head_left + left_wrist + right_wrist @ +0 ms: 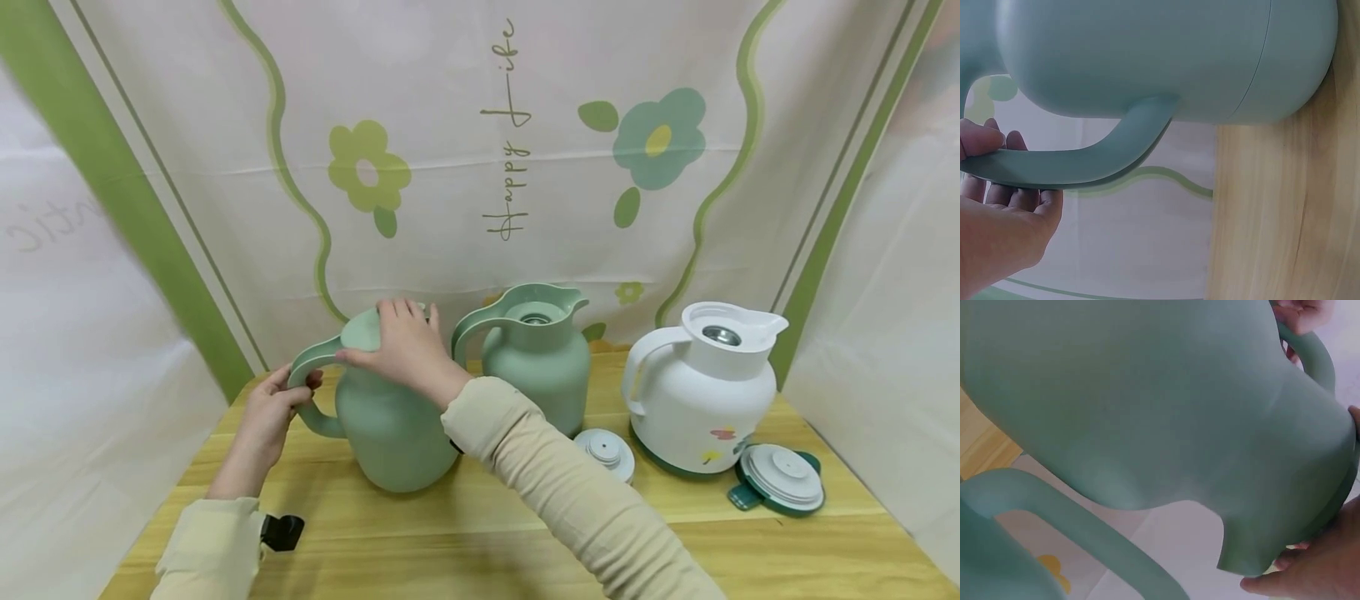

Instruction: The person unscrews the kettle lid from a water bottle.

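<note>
On the left of the table stands a sage-green vacuum jug [397,437] with a round lid [362,332] on top. My left hand [264,421] grips its curved handle [1104,153], thumb on one side and fingers beneath in the left wrist view. My right hand [414,348] lies across the lid, fingers bent over the far side and thumb toward the handle. In the right wrist view, right-hand fingers [1310,569] curl around the jug's top edge beside the spout [1244,553]. The hand covers much of the lid.
A second green jug [536,375], lidless, stands close to the right. Farther right is a lidless white jug [701,417]. A pale lid [603,450] and a white-and-dark-green lid [783,477] lie upturned on the wooden table [420,558]. A printed curtain [450,258] hangs behind.
</note>
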Demonstrator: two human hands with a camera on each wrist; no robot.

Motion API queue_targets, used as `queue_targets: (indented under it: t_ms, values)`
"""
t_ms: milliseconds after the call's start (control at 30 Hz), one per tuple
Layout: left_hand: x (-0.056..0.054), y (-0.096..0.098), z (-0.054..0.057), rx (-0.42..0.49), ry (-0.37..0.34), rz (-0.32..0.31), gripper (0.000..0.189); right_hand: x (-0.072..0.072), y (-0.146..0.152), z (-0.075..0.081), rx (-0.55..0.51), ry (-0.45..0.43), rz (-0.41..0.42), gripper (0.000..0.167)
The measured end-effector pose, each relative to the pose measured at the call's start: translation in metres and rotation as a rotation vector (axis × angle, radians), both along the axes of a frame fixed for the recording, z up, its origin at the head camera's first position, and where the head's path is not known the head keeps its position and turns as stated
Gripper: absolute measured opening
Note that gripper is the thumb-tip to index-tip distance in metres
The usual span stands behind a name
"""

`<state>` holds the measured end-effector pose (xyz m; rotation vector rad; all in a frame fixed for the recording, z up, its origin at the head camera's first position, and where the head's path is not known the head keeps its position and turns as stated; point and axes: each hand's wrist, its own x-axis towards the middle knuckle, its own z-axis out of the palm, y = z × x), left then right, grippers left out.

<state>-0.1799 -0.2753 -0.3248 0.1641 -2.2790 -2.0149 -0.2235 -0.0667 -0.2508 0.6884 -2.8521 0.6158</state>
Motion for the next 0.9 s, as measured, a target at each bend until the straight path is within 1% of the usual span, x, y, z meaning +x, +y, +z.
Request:
queue_targets:
  t_ms: [233, 367, 467, 600, 733, 900]
  values:
    - [0.0006, 0.0003, 0.0002, 0.003, -0.010, 0.001, 0.039, -0.0017, 0.0014, 0.0039, 0.034, -0.035, 0.055, 0.077]
    - [0.0003, 0.0005, 0.0009, 0.001, -0.007, 0.000, 0.039, -0.0026, 0.0018, 0.0056, 0.030, -0.045, 0.078, 0.076]
    - [0.0003, 0.0006, 0.0014, -0.001, 0.000, 0.000, 0.040, -0.0033, 0.0002, 0.0038, 0.015, -0.024, 0.062, 0.080]
    - [0.0006, 0.0009, 0.0019, -0.001, -0.001, 0.002, 0.041, -0.0032, -0.0033, -0.0004, 0.009, 0.023, 0.017, 0.088]
    - [0.0009, 0.0016, 0.0023, -0.002, -0.010, -0.002, 0.040, -0.0026, -0.0051, -0.0023, 0.013, 0.041, -0.013, 0.086]
    - [0.0007, 0.0022, 0.0023, -0.005, -0.010, -0.001, 0.040, -0.0022, -0.0037, -0.0010, 0.005, 0.011, -0.006, 0.082]
